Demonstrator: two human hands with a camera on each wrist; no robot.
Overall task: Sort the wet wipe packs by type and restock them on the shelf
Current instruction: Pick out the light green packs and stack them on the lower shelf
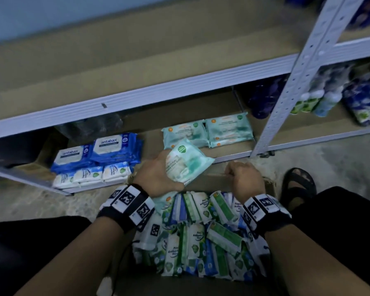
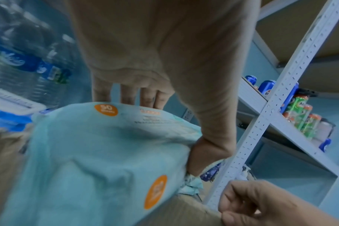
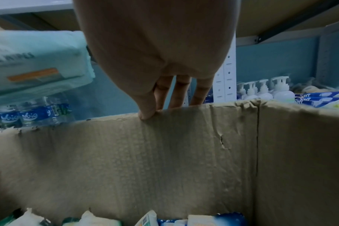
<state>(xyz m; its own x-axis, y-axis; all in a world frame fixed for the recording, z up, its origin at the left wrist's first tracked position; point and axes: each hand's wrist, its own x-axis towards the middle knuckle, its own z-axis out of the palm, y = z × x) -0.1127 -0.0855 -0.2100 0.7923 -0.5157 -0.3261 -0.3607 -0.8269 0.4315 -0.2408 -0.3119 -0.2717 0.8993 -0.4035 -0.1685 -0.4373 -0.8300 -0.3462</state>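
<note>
Above the cardboard box (image 1: 207, 181), the left hand (image 1: 158, 174) grips a mint-green wipe pack (image 1: 187, 162), fingers curled round its far edge and thumb (image 2: 209, 152) pressed into its near side. Right hand (image 1: 245, 181) grasps the box's far rim, thumb (image 3: 147, 113) inside and fingers (image 3: 180, 93) outside. Mixed wipe packs (image 1: 201, 236) fill the box. Beyond the box, the bottom shelf (image 1: 233, 151) carries two mint-green packs (image 1: 207, 132), with blue packs (image 1: 98, 152) and white packs (image 1: 92, 174) farther left.
</note>
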